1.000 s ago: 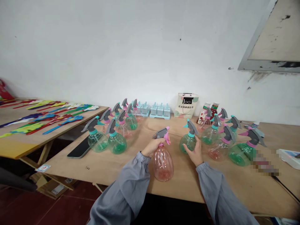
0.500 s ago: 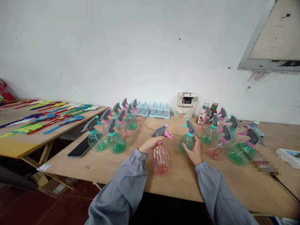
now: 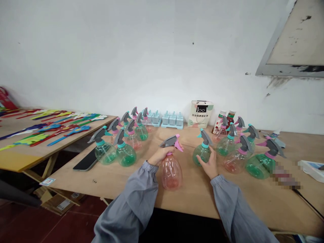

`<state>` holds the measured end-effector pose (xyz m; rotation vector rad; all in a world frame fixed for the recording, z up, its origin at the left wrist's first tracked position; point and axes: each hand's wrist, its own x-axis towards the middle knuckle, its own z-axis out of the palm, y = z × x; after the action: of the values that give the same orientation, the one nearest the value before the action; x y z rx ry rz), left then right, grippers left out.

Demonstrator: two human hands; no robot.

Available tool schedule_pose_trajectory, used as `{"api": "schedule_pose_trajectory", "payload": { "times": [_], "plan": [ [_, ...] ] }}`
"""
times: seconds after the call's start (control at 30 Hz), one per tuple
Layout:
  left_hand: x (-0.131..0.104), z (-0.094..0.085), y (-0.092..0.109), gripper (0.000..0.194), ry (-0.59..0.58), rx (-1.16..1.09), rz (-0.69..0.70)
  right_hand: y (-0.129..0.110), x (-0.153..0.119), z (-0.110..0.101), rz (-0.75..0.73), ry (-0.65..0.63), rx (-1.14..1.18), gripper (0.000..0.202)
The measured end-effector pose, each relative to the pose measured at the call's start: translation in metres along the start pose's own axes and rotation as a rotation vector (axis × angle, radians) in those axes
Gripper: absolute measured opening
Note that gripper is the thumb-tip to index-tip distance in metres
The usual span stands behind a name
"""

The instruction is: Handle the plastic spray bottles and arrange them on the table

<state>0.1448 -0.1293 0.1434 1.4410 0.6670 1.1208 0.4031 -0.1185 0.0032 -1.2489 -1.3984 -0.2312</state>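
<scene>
Near the front of the brown table, my left hand (image 3: pixel 162 154) is wrapped round the neck of a pink spray bottle (image 3: pixel 171 173), just under its grey head with a pink trigger. To the right, my right hand (image 3: pixel 210 163) is curved round the lower right side of a green spray bottle (image 3: pixel 201 153) with a teal collar; its far fingers are partly hidden behind the bottle. Several green and pink spray bottles stand to the left, among them a green one (image 3: pixel 126 156). Another group is on the right, with a tilted green bottle (image 3: pixel 258 166) at its edge.
A phone (image 3: pixel 85 160) lies at the table's left. Along the wall are light blue moulds (image 3: pixel 172 120), a paper bag (image 3: pixel 200 114) and red-labelled bottles (image 3: pixel 231 118). A white tray (image 3: pixel 312 170) is far right. Colourful hand-shaped sticks (image 3: pixel 68 134) cover the left table.
My left hand and the pink spray bottle have moved slightly to the left. My right hand remains at the green spray bottle.
</scene>
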Motion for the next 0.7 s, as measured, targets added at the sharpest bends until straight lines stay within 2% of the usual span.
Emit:
{"api": "schedule_pose_trajectory", "payload": {
  "times": [0.1, 0.2, 0.33, 0.43, 0.6, 0.7],
  "plan": [
    [0.001, -0.001, -0.003, 0.017, 0.04, 0.023, 0.02, -0.001, 0.0, 0.0, 0.006, -0.007, 0.004, 0.074],
    [0.002, -0.008, -0.007, 0.016, 0.096, 0.181, 0.036, -0.001, 0.0, -0.001, 0.007, -0.011, 0.007, 0.074],
    [0.006, -0.023, -0.01, 0.023, 0.281, 0.544, 0.151, -0.002, 0.001, -0.001, -0.002, -0.01, 0.013, 0.074],
    [0.013, -0.036, -0.013, 0.028, 0.442, 0.726, 0.232, -0.002, 0.001, -0.001, -0.005, -0.013, 0.012, 0.074],
    [0.03, -0.055, -0.031, 0.025, 0.633, 0.858, 0.197, 0.0, 0.0, -0.001, 0.013, -0.016, 0.017, 0.075],
    [0.04, -0.062, -0.041, 0.013, 0.721, 0.87, 0.196, 0.0, -0.001, -0.001, 0.016, -0.023, 0.014, 0.075]
  ]
}}
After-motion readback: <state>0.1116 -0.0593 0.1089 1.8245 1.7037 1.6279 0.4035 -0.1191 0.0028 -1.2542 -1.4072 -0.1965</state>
